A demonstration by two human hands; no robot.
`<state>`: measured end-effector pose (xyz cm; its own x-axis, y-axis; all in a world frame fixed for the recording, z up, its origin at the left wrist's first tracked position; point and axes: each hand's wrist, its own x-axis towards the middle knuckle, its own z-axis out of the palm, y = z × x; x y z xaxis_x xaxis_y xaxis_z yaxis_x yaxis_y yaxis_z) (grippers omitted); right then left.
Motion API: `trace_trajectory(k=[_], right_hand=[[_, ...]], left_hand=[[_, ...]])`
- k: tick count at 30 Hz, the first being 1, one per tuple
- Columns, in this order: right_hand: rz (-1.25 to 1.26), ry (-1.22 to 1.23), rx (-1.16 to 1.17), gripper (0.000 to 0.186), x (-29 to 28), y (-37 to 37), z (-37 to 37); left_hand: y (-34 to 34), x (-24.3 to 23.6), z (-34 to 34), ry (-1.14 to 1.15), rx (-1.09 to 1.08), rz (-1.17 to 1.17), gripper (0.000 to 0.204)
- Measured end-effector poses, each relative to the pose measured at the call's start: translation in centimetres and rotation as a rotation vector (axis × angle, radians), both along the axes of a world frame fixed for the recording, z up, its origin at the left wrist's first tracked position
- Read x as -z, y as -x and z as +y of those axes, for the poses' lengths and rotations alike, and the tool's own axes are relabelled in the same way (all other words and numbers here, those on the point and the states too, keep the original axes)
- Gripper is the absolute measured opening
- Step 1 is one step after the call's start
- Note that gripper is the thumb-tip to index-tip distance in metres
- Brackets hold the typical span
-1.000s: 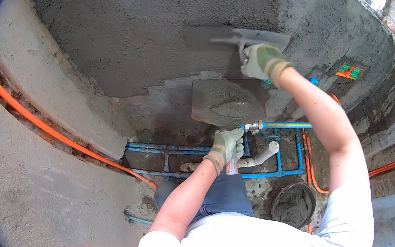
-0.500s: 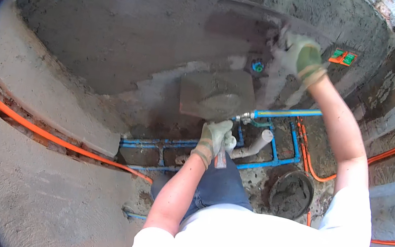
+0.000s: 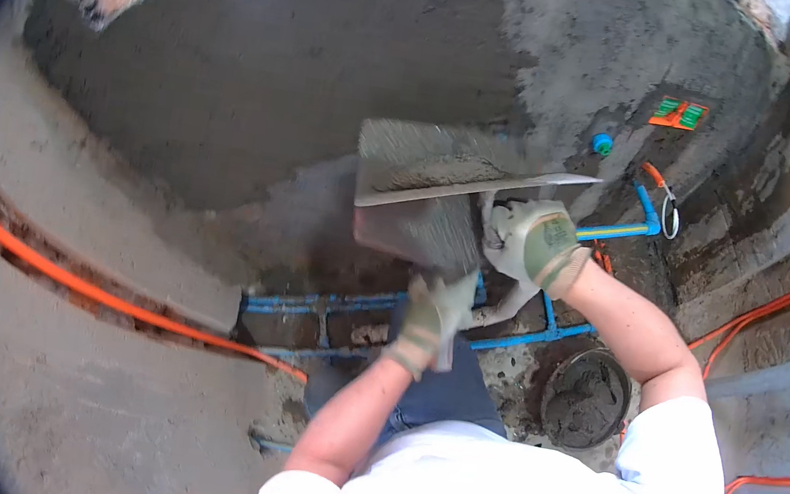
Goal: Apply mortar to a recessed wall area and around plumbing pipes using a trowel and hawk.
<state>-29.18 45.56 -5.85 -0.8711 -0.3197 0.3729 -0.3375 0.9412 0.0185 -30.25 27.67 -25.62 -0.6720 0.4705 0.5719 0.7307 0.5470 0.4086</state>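
My left hand [image 3: 435, 321], in a pale work glove, is closed round the handle of a square plasterer's hawk [image 3: 417, 237]. My right hand [image 3: 532, 241], gloved too, grips a long finishing trowel [image 3: 530, 181]. The trowel's blade lies slanted across the hawk, its edge toward me and hiding part of the board. Grey wet mortar [image 3: 452, 167] sits along the blade's far side. Behind both tools stands a wall [image 3: 290, 60] coated in dark wet plaster. Hawk and left hand are slightly blurred.
Blue pipes [image 3: 544, 337] run low along the wall. A bucket of mortar [image 3: 585, 400] stands on the floor at right. Orange conduit [image 3: 126, 295] lies in a groove in the left wall. A green-and-orange socket box [image 3: 679, 113] and a blue pipe plug [image 3: 602, 145] sit in the wall.
My right hand has brought the trowel down and left from the upper wall to the hawk. The hawk is now partly hidden by the blade, and my left hand is slightly lower.
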Motion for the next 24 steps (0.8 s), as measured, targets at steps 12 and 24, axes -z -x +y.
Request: trace_trajectory(k=[12, 24], right_hand=[[0.353, -0.214, 0.164, 0.033, -3.7, -3.5, 9.3], [-0.145, 0.429, 0.205, 0.014, -22.7, 10.5, 13.7]], left_hand=[[2.4, -15.5, 1.5, -0.519, 0.190, -1.190, 0.018], [-1.4, -8.1, 8.1, -0.860, 0.183, -1.625, 0.012]])
